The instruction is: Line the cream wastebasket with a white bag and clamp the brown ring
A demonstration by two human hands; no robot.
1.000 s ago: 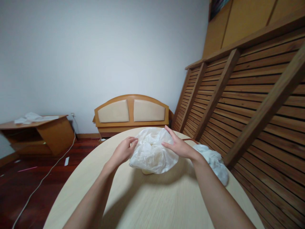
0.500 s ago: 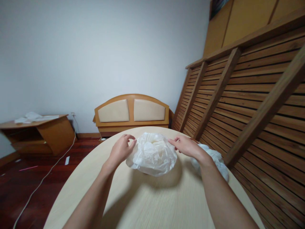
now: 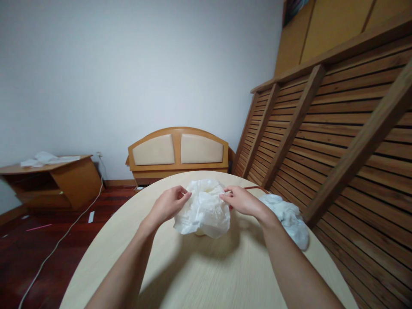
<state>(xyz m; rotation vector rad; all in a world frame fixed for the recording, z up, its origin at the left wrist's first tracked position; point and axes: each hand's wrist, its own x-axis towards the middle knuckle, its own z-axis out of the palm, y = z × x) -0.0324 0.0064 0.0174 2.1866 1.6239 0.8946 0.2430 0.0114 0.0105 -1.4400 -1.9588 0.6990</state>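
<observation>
A white, crinkled, thin plastic bag [image 3: 206, 210] puffs out in front of me over the round table. Its left upper edge is pinched between the thumb and fingers of my left hand [image 3: 170, 205]. On the opposite side, my right hand [image 3: 243, 201] pinches the right edge. A small pale rounded part shows under the front rim; what it belongs to is hidden by the bag. To the right of my right forearm lies a crumpled whitish-blue bundle [image 3: 288, 219], partly covered by that arm.
The pale round table [image 3: 206, 274] fills the foreground. Behind it stands a wooden headboard [image 3: 152, 150]. Slatted wooden panels [image 3: 322, 141] lean along the right. At left, a low cabinet [image 3: 74, 180] bears white sheets, and a white cable [image 3: 64, 236] crosses the dark red floor.
Both hands have moved inward, drawing the bag's sides closer together. The bag looks narrower, and its front rim has lifted a little. More of the whitish-blue bundle shows.
</observation>
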